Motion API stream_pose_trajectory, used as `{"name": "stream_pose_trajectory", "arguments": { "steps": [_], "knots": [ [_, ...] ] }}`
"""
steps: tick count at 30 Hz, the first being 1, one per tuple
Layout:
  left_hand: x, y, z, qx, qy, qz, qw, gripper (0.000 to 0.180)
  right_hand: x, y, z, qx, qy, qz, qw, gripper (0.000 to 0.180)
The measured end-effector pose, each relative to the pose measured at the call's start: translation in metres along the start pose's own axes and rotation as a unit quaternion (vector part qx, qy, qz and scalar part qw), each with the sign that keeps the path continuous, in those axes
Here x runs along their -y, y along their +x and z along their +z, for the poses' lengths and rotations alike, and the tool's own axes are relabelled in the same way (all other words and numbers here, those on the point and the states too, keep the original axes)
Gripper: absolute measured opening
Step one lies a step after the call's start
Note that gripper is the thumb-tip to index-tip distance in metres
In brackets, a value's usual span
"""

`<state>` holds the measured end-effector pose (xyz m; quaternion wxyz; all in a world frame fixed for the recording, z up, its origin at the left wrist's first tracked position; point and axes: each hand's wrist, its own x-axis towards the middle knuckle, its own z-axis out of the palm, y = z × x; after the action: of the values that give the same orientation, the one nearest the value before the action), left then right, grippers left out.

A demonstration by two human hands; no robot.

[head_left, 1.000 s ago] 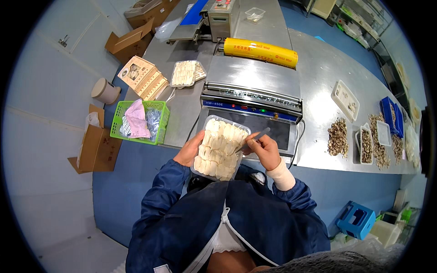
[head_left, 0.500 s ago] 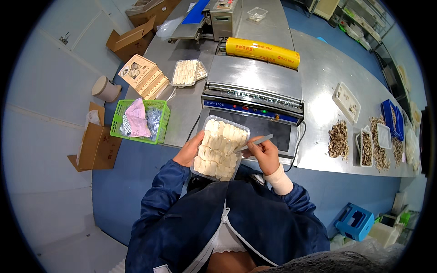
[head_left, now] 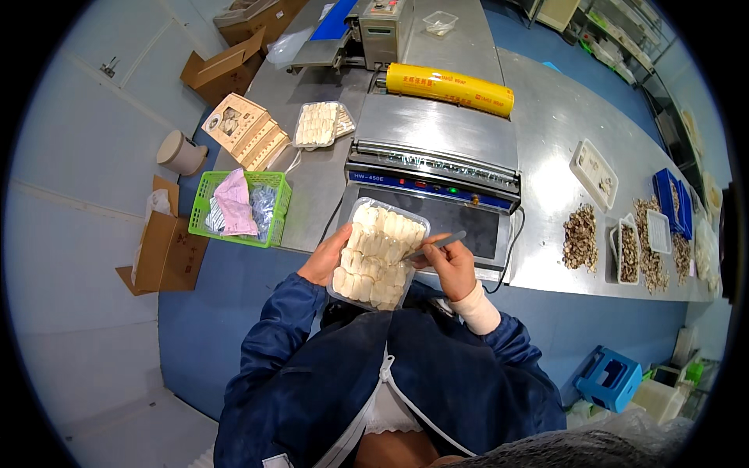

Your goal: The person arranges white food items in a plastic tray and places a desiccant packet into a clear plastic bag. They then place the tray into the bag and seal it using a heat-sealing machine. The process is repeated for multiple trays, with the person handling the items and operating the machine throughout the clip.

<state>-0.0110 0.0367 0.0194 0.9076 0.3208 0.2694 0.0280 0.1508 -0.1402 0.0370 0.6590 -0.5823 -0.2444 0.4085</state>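
clear tray [head_left: 348,290], pale slices [head_left: 378,253], tweezers [head_left: 437,246]

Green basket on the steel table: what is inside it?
The green basket holds a crumpled pink sheet and some bluish, clear-wrapped packets. Whatever lies beneath them, and the basket's floor, is covered from view.

The person wears a dark blue long-sleeved work jacket [head_left: 374,374], its fabric creased at the elbows, with a thin white cord [head_left: 367,405] running toward 6 o'clock. A pale cream wrap [head_left: 477,306] bands the right wrist, at 3 o'clock from the collar.
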Motion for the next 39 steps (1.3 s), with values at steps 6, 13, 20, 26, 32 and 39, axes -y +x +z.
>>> {"name": "stream_pose_trajectory", "arguments": {
  "steps": [6,13,20,26,32,39],
  "knots": [
    [-0.002,-0.003,0.003,0.001,-0.004,-0.008,1.0,0.046,0.003,0.001,0.0,-0.002,0.008,0.0,1.0,0.011],
    [-0.003,-0.003,0.004,0.009,0.002,-0.014,1.0,0.046,0.005,0.004,-0.004,0.013,-0.028,-0.005,1.0,0.011],
    [0.001,-0.001,-0.003,0.014,-0.019,-0.009,1.0,0.047,0.021,-0.004,-0.01,-0.005,-0.005,-0.007,1.0,0.011],
    [-0.001,-0.002,0.001,0.012,-0.015,-0.015,1.0,0.047,0.021,-0.009,-0.012,0.019,-0.028,-0.047,0.998,0.01],
    [-0.003,0.002,0.003,0.031,-0.015,-0.026,0.999,0.047,0.018,-0.013,-0.003,0.068,-0.061,-0.073,0.993,0.011],
    [-0.008,0.0,0.014,0.044,0.004,-0.02,0.999,0.047,0.025,-0.009,0.001,0.08,-0.085,-0.078,0.99,0.01]
  ]
}}
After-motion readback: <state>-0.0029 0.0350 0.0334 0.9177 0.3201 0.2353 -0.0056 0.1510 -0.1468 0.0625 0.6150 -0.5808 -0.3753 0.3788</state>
